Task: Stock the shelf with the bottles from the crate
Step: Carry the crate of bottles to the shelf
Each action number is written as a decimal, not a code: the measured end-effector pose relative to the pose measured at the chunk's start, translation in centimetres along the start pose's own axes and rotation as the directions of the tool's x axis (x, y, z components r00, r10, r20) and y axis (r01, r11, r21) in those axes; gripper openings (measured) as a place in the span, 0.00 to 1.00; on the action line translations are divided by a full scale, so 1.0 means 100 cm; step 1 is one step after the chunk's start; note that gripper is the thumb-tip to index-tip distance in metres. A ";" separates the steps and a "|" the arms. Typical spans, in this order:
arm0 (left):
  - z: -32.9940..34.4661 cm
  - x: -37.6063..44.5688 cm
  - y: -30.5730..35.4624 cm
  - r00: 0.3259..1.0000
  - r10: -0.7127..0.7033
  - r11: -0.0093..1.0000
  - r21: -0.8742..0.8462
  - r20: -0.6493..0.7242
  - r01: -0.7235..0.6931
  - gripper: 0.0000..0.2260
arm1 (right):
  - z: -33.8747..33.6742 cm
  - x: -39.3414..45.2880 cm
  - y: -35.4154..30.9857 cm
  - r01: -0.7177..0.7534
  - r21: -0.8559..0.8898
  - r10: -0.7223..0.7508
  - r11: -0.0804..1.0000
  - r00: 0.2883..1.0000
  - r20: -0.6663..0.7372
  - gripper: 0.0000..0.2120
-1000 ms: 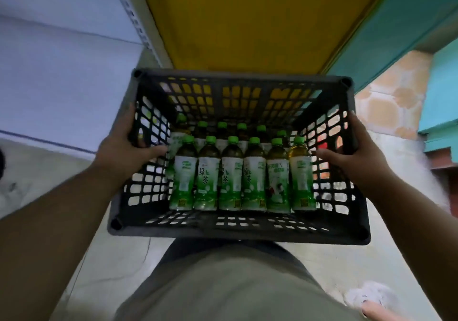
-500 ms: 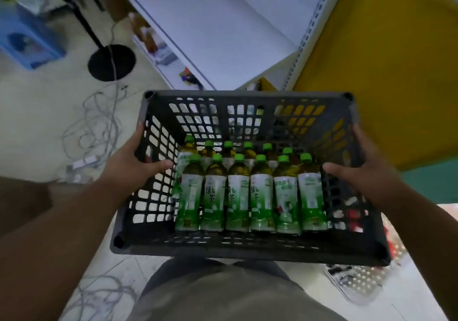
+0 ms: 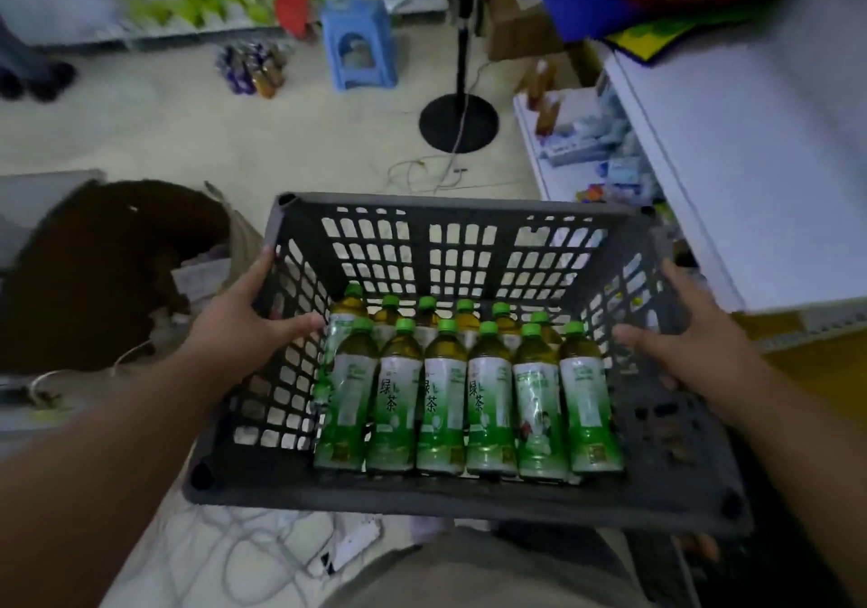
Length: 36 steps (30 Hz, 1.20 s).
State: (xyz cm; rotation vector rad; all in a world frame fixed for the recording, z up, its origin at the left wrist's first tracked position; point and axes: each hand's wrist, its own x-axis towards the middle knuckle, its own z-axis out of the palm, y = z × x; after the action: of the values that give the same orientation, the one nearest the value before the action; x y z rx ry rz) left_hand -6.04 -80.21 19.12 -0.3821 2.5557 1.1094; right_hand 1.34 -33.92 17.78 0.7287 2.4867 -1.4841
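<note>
Between your hands sits the crate (image 3: 469, 250), held off the floor. Your left hand (image 3: 234, 330) grips its left wall, thumb inside; your right hand (image 3: 685, 340) grips the right wall likewise. The bottles (image 3: 469, 391) stand upright in two rows inside, nearer your right hand.

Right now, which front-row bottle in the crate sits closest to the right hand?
The rightmost front-row bottle, green cap, white and green label. It stands against the crate wall that the right hand grips; the other five line up leftward toward the left hand.
</note>
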 end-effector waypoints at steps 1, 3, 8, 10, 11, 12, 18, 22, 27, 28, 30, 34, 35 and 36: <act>-0.012 0.009 -0.004 1.000 -0.021 1.000 -0.003 -0.017 0.021 0.52 | 0.012 0.017 -0.016 0.003 -0.007 -0.003 1.000 1.000 0.023 0.55; -0.030 0.028 -0.011 0.997 -0.068 0.997 -0.026 -0.048 0.067 0.51 | 0.033 0.056 -0.046 0.035 -0.038 -0.032 0.999 0.997 0.067 0.55; -0.064 0.094 -0.004 0.981 -0.168 0.979 -0.129 -0.097 0.155 0.51 | 0.076 0.169 -0.123 0.133 -0.093 -0.117 0.987 0.979 0.165 0.54; -0.075 0.131 0.006 0.973 -0.188 0.973 -0.163 -0.132 0.166 0.50 | 0.089 0.223 -0.156 0.166 -0.084 -0.146 0.983 0.968 0.204 0.55; -0.081 0.149 0.011 0.969 -0.195 0.971 -0.170 -0.154 0.169 0.49 | 0.095 0.249 -0.175 0.182 -0.091 -0.156 0.979 0.959 0.236 0.57; -0.087 0.165 0.018 0.964 -0.203 0.969 -0.174 -0.172 0.173 0.48 | 0.100 0.271 -0.194 0.196 -0.104 -0.162 0.975 0.950 0.266 0.58; -0.129 0.255 0.053 0.926 -0.252 0.938 -0.308 -0.282 0.161 0.52 | 0.137 0.399 -0.323 0.344 -0.143 -0.281 0.928 0.898 0.338 0.58; -0.166 0.334 0.059 0.876 -0.294 0.924 -0.348 -0.383 0.159 0.49 | 0.181 0.480 -0.408 0.391 -0.150 -0.309 0.908 0.867 0.390 0.55; -0.224 0.448 0.050 0.850 -0.334 0.904 -0.395 -0.407 0.166 0.48 | 0.255 0.569 -0.491 0.381 -0.135 -0.291 0.915 0.852 0.434 0.55; -0.237 0.470 0.049 0.852 -0.336 0.904 -0.392 -0.401 0.173 0.48 | 0.269 0.584 -0.507 0.399 -0.134 -0.306 0.907 0.844 0.441 0.54; -0.263 0.512 0.051 0.854 -0.339 0.905 -0.385 -0.395 0.181 0.47 | 0.297 0.612 -0.539 0.406 -0.111 -0.317 0.907 0.833 0.453 0.55; -0.319 0.593 0.054 0.845 -0.343 0.916 -0.345 -0.410 0.204 0.45 | 0.352 0.674 -0.600 0.389 -0.082 -0.314 0.918 0.836 0.449 0.56; -0.331 0.612 0.053 0.839 -0.344 0.919 -0.335 -0.423 0.208 0.45 | 0.368 0.691 -0.617 0.383 -0.076 -0.308 0.921 0.833 0.460 0.56; -0.343 0.630 0.052 0.830 -0.353 0.916 -0.339 -0.431 0.214 0.45 | 0.385 0.709 -0.634 0.392 -0.082 -0.310 0.916 0.824 0.475 0.55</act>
State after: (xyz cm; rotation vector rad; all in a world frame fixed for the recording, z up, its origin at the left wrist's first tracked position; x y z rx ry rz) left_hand -71.77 -109.34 19.47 -1.2208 2.6092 1.3929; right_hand -95.13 -68.60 22.19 -0.1236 2.4083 -1.3127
